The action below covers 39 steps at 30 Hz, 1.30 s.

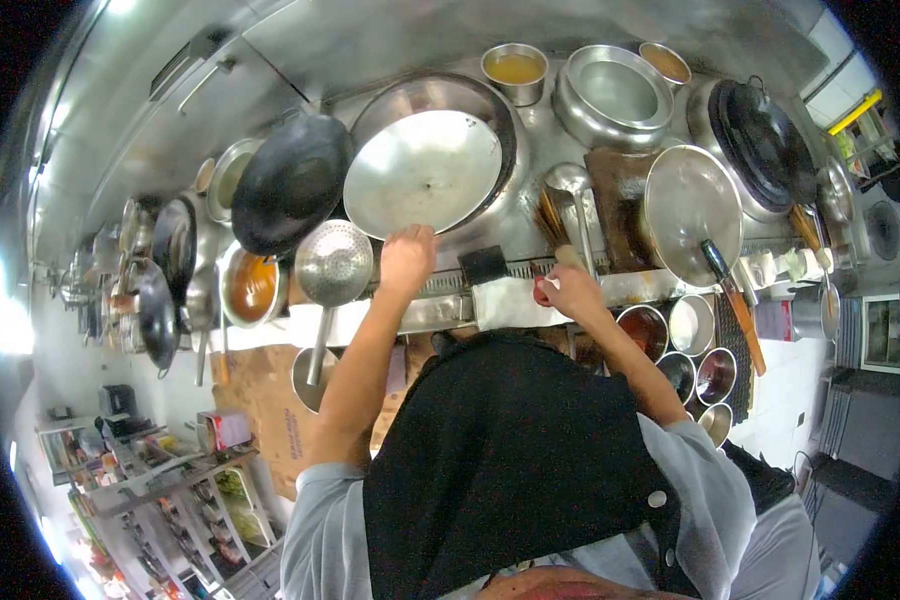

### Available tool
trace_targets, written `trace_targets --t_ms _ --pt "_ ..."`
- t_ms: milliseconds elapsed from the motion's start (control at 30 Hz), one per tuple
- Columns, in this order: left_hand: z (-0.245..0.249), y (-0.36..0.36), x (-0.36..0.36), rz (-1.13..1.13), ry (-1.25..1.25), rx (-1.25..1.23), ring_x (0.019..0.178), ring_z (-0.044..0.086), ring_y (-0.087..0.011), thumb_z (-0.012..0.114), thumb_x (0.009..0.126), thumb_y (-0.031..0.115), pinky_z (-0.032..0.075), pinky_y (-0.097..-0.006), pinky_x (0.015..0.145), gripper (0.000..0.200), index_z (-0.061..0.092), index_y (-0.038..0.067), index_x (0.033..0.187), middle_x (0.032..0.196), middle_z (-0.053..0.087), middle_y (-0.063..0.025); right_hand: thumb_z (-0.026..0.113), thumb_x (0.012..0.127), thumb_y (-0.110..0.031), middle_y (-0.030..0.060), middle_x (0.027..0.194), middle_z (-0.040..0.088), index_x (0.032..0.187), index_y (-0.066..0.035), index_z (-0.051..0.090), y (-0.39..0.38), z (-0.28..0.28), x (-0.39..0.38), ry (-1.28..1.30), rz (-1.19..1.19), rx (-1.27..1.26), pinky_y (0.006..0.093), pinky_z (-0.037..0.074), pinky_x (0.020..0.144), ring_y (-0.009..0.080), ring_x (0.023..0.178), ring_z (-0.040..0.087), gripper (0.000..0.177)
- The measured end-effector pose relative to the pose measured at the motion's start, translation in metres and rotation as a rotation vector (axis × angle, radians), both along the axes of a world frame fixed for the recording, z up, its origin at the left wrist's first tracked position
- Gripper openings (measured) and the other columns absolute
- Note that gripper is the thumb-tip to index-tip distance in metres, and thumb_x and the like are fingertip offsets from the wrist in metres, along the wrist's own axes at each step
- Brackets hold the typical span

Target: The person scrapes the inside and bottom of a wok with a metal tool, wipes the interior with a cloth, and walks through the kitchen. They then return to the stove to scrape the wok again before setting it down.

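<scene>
A large pale metal wok (425,172) leans over the wider round pan at the middle of the range. My left hand (408,262) is at its near rim, fingers closed on the edge. At the front of the range, my right hand (573,292) pinches a small red knob (543,291), partly hidden by the fingers. Beside this hand are a ladle (570,185) and a bamboo brush (554,222). A perforated skimmer (334,262) lies near my left forearm. A white cloth (515,303) lies between my hands.
A black wok (292,182) stands at the left, above a bowl of orange liquid (251,288). Further right are a steel bowl (692,205), a wood-handled tool (735,305) and several seasoning pots (690,325). A steel pot (615,97) stands at the back. Another person (780,520) is close on the right.
</scene>
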<state>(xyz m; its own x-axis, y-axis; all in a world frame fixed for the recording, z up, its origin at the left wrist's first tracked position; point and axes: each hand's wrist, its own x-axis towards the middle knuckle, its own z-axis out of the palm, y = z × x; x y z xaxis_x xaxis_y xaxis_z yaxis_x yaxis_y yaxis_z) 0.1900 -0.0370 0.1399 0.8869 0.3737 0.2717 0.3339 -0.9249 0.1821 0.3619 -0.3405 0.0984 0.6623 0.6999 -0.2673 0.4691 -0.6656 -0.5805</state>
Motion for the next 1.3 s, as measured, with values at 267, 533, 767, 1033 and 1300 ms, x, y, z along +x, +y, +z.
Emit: trace_targets --t_ms 267,533,767,1033,1300 --pt "0.001 -0.001 0.001 0.008 -0.035 0.007 0.087 0.071 -0.0379 0.071 0.097 0.026 0.057 -0.0505 0.081 0.019 0.072 0.008 0.102 0.093 0.072 -0.0131 0.071 0.094 -0.039 0.0211 0.093 0.076 0.097 -0.003 0.074 0.007 0.010 0.000 -0.029 0.030 0.049 0.0516 0.056 0.088 0.0403 0.097 0.073 0.037" --pt "-0.011 0.002 0.011 -0.030 -0.175 0.058 0.093 0.069 -0.0329 0.073 0.094 0.027 0.053 -0.0506 0.088 0.017 0.072 0.010 0.095 0.097 0.070 -0.0098 0.072 0.094 -0.044 0.0224 0.101 0.076 0.101 -0.007 0.078 0.000 -0.011 -0.001 -0.164 0.081 0.124 0.0508 0.056 0.087 0.0422 0.097 0.072 0.038" --pt "-0.013 0.002 0.003 -0.100 -0.184 0.065 0.086 0.069 -0.0316 0.073 0.094 0.023 0.055 -0.0452 0.078 0.016 0.068 0.010 0.088 0.087 0.066 -0.0091 0.076 0.087 -0.037 0.0222 0.107 0.066 0.094 -0.006 0.077 0.011 0.005 -0.005 -0.032 0.023 0.033 0.0507 0.054 0.092 0.0407 0.108 0.066 0.031" --pt "0.007 -0.001 -0.004 -0.119 -0.149 -0.016 0.085 0.069 -0.0367 0.067 0.102 0.025 0.057 -0.0491 0.079 0.018 0.070 0.008 0.097 0.092 0.070 -0.0127 0.074 0.092 -0.041 0.0211 0.107 0.073 0.098 -0.008 0.079 0.007 -0.002 -0.005 -0.104 0.030 0.043 0.0496 0.056 0.090 0.0421 0.102 0.070 0.034" --pt "0.015 -0.006 -0.002 -0.143 -0.146 -0.002 0.082 0.070 -0.0376 0.065 0.103 0.023 0.057 -0.0506 0.074 0.017 0.068 0.008 0.093 0.089 0.068 -0.0137 0.074 0.090 -0.050 0.0236 0.115 0.074 0.104 -0.006 0.079 0.032 -0.001 -0.010 -0.251 0.200 -0.140 0.0532 0.056 0.094 0.0427 0.109 0.070 0.046"
